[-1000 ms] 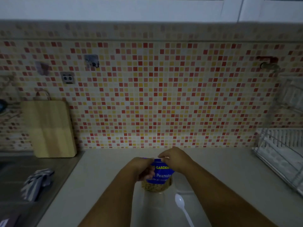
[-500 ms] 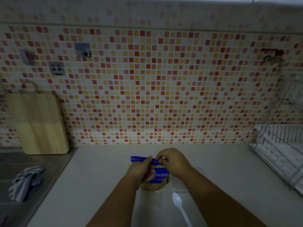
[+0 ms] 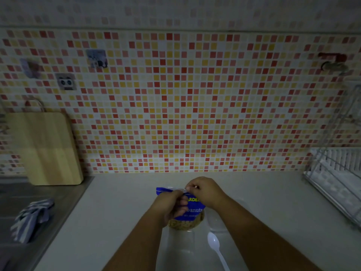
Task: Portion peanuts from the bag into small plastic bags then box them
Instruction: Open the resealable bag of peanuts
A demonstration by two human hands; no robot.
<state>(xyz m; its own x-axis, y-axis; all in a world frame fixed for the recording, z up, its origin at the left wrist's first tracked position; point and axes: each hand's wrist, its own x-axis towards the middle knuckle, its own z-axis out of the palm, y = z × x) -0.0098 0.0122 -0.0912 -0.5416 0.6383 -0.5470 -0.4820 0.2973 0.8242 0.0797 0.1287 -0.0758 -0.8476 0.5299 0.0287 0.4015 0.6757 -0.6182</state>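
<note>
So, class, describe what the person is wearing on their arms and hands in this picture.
Nothing is worn that shows. The left hand and right hand are ungloved, and both forearms are bare to the frame's bottom edge, with no sleeve in view. No watch or bracelet shows at either wrist; the dim light could hide a thin ring.

In the fingers (image 3: 182, 202) the bag (image 3: 193, 211) is glossy blue plastic, clear at its base; just below them lies a smooth white plastic spoon (image 3: 213, 240) on a matt pale counter (image 3: 121, 212), far left a grained wooden board (image 3: 46, 149) and striped cloth (image 3: 31, 218), far right a metal wire rack (image 3: 336, 173).
</note>
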